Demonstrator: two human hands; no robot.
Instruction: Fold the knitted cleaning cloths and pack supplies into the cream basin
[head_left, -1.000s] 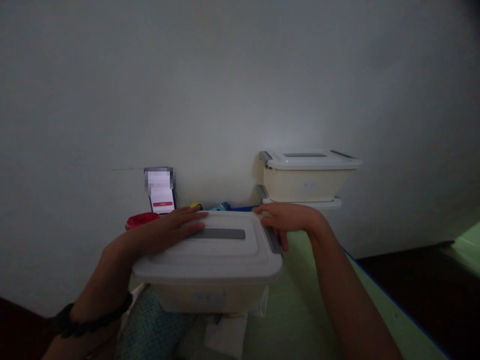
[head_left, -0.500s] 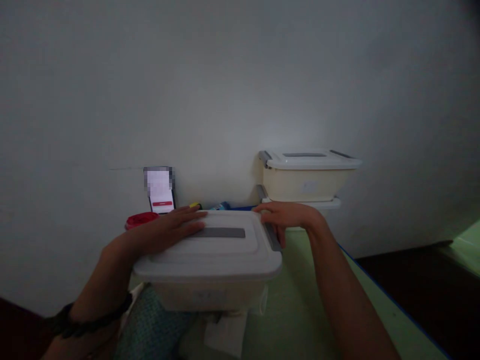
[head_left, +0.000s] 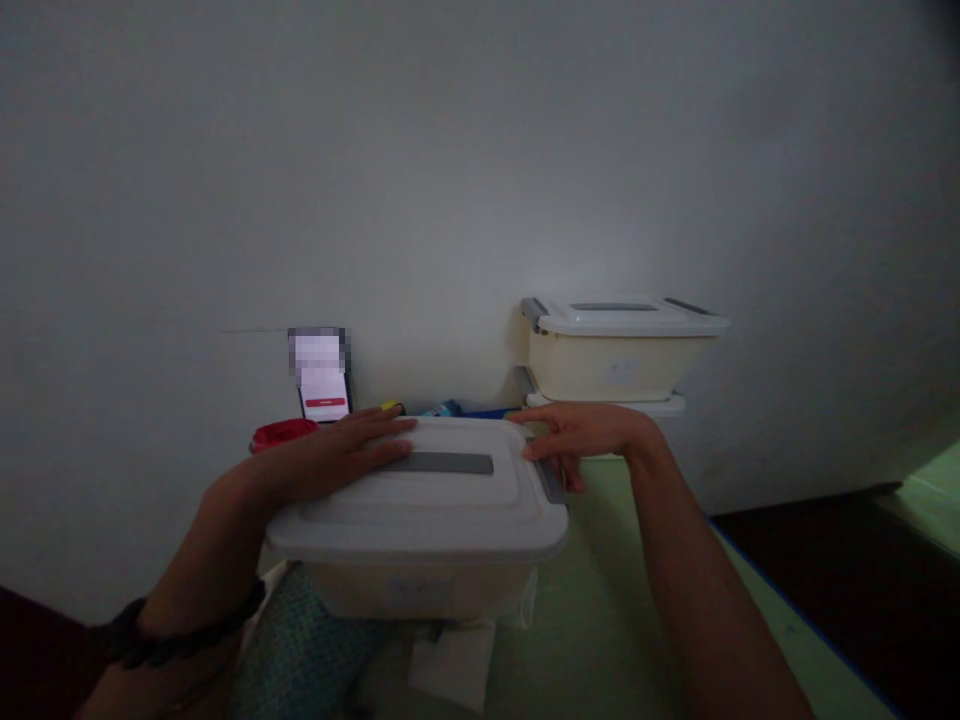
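Observation:
A lidded storage box (head_left: 420,585) with a pale body stands in front of me. Its white lid (head_left: 450,505) has a grey strip across the middle and a grey latch (head_left: 553,482) on the right end. My left hand (head_left: 341,455) lies flat on the left part of the lid, fingers stretched out. At the far right corner, my right hand (head_left: 581,438) touches the lid with its fingers apart, some bent down beside the latch. The left end of the box is hidden under my left forearm.
A similar closed box (head_left: 619,365) sits stacked on another white lid (head_left: 645,407) by the wall. A lit phone (head_left: 325,385) leans there, near a red item (head_left: 285,433). White paper (head_left: 454,665) lies on the green tabletop (head_left: 592,620), beside a blue-green patterned thing (head_left: 300,650).
My right hand has shifted slightly right, its bent fingers now a little farther out from the latch. The left hand stays on the lid. The view has tilted very slightly.

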